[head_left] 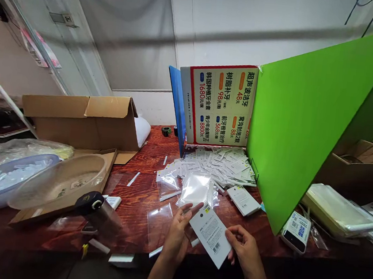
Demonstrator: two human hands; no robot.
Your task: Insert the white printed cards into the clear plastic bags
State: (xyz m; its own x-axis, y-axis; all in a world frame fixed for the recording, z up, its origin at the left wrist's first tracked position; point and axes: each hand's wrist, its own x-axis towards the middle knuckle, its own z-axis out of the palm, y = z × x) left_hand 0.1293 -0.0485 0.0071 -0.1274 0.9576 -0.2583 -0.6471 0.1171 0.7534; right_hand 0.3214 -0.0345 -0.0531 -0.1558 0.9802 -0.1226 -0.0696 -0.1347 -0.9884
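A white printed card (pixel 211 234) with a barcode and a yellow mark is held tilted above the table's front edge. My left hand (pixel 178 234) has its fingers at the card's upper left corner, near the hole. On the card's right edge, my right hand (pixel 243 245) pinches it between thumb and fingers. Just beyond the hands lie clear plastic bags (pixel 196 190), and another clear bag (pixel 159 225) lies left of my left hand. A stack of white cards (pixel 244 200) rests to the right. Behind the bags spreads a heap of cards (pixel 220 163).
A green panel (pixel 309 112) and a printed board (pixel 221 107) stand around the heap. At left are a cardboard box (pixel 81 124), a plastic basin (pixel 65 182) and a dark bottle (pixel 101 215). A white device (pixel 296 232) lies right of the green panel.
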